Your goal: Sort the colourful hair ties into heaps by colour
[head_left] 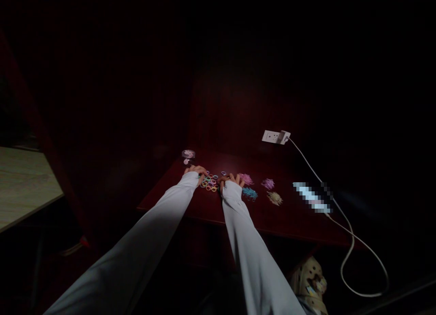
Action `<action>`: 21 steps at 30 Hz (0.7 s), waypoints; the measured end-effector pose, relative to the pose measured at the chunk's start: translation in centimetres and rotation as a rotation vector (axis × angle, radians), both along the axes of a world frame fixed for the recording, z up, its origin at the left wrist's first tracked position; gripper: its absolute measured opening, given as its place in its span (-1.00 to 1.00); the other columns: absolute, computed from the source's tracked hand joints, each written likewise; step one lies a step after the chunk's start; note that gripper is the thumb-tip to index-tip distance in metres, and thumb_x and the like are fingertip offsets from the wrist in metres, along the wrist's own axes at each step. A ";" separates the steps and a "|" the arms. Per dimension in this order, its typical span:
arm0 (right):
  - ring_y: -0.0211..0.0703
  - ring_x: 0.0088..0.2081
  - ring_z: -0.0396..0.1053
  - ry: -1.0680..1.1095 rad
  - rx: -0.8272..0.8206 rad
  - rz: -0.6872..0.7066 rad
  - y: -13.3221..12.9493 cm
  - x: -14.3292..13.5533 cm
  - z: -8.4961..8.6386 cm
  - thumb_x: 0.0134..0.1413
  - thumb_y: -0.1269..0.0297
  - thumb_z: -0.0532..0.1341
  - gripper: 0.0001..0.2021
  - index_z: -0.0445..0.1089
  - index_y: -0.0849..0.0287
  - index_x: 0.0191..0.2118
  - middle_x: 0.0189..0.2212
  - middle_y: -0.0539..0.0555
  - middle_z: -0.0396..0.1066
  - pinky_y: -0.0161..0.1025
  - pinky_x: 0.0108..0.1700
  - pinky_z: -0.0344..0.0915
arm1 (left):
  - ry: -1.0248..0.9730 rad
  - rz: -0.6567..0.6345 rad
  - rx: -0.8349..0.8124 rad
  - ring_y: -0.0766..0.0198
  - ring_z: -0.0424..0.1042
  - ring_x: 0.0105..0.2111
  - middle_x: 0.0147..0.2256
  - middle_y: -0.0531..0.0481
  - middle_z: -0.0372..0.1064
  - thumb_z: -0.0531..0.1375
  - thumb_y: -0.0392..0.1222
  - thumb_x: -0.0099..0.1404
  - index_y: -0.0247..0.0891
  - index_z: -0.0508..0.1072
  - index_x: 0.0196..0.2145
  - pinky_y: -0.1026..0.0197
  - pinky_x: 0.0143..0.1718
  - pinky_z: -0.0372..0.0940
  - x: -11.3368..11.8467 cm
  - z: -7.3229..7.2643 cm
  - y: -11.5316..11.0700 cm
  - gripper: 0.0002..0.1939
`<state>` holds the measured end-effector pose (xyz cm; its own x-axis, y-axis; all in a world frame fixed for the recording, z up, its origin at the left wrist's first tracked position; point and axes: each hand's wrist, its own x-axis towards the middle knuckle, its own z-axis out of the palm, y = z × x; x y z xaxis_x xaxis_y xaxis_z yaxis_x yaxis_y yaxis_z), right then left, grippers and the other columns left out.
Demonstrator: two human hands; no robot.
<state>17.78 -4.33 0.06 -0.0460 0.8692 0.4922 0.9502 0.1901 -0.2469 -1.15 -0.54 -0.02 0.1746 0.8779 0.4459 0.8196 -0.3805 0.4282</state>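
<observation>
Several small coloured hair ties (pixel 209 183) lie in a loose cluster on the dark red table (pixel 204 210), between my two hands. My left hand (pixel 196 170) rests at the cluster's left edge, its fingers stretched toward the ties. On the right side, my right hand (pixel 232 180) is low over the table with its fingers apart, beside a pile of pink rubber bands (pixel 246 179) and a pile of blue rubber bands (pixel 250 194). I see nothing clearly held in either hand. The undersides of the fingers are hidden.
Further right are purple rubber bands (pixel 268 183), pale yellow ones (pixel 274 198) and a pixelated bright device (pixel 311 197) on a white cable (pixel 352 235). The cable runs to a wall socket (pixel 272 137). A small clear container (pixel 188 154) stands at the back left.
</observation>
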 end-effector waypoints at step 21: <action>-0.02 0.00 0.17 0.094 -0.069 0.073 0.1 -0.3 -0.1 0.23 0.21 0.16 -0.78 0.58 -0.15 -0.17 -0.07 -0.02 0.48 -0.12 -0.01 -0.06 | 0.047 -0.113 0.030 0.13 0.31 -0.04 -0.04 0.11 0.52 0.25 -0.22 0.20 -0.06 0.55 -0.28 0.05 -0.05 0.01 0.3 -0.3 -0.2 -0.87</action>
